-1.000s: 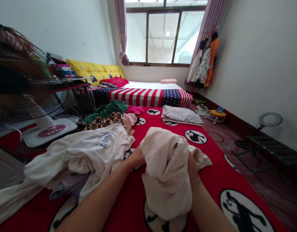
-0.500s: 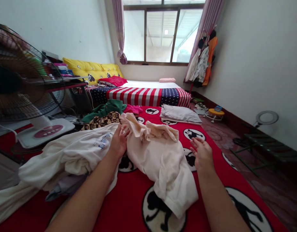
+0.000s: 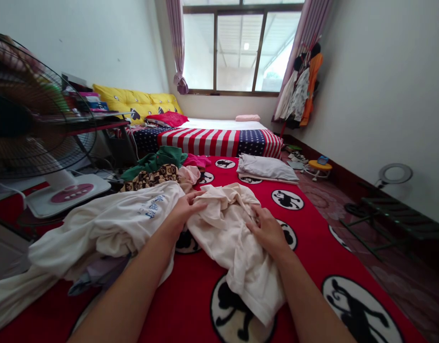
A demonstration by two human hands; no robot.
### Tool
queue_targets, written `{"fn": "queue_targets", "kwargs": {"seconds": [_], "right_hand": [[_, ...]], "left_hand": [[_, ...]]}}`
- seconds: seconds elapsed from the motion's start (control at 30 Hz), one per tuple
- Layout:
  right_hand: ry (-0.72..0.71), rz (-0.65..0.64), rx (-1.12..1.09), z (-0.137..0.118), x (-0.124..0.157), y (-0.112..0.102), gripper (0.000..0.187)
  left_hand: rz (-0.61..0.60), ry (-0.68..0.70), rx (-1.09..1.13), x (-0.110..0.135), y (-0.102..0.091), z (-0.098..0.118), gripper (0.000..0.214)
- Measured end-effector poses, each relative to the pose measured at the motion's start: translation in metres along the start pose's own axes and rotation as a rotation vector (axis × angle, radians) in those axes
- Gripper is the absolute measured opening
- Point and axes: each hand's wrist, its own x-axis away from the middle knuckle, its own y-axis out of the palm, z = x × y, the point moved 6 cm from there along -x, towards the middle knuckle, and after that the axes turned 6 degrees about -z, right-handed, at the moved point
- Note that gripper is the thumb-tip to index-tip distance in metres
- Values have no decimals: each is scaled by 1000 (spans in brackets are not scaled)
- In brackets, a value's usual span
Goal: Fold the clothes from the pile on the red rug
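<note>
cream garment [image 3: 237, 238] lies crumpled on red print blanket [image 3: 191, 295]; left hand [image 3: 184, 209] touches its far left edge, right hand [image 3: 269, 231] its right side; cannot tell whether either grip pinches cloth.

Cream garment [image 3: 237, 238], crumpled, flat on red patterned bedcover [image 3: 315, 238].

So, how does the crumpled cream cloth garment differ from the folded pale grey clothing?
The crumpled cream cloth garment is bunched; the folded pale grey clothing lies flatter. The left hand and right hand touch the cream garment; neither touches the grey clothing. Both items lie on the red printed cloth.
</note>
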Motion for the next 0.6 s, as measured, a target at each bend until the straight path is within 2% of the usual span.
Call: {"fn": "queue_targets", "kwargs": {"seconds": [0.07, 0.1, 0.2, 0.27, 0.3, 0.37, 0.43, 0.5, 0.53, 0.6], "right_hand": [[-6, 18, -170, 1, -2, -9, 20], [10, 86, -310, 3, -3, -18, 14], [64, 449, -718, 17, 1, -56, 12], [79, 632, -788, 24, 6, -72, 15], [91, 647, -763, 27, 6, -74, 19], [126, 526, -672, 29, 2, -63, 38], [170, 312, -623, 33, -4, -38, 67], [192, 144, -653, 36, -8, -13, 84], [189, 92, -687, 36, -9, -3, 83], [175, 20, -746, 33, -12, 6, 66]], "left_hand": [[-21, 40, 96, 2, 0, 12, 66], [4, 76, 129, 3, -4, 18, 64], [128, 187, 162, 5, -17, 34, 66], [161, 229, 160, 7, -21, 40, 68], [149, 237, 158, 8, -19, 42, 69], [73, 221, 147, 10, -12, 45, 73], [-54, 173, 105, 13, -2, 45, 79], [-198, 115, 18, 17, 6, 45, 87], [-259, 91, -51, 19, 9, 45, 91], [-311, 52, -246, 22, 7, 43, 98]]}}
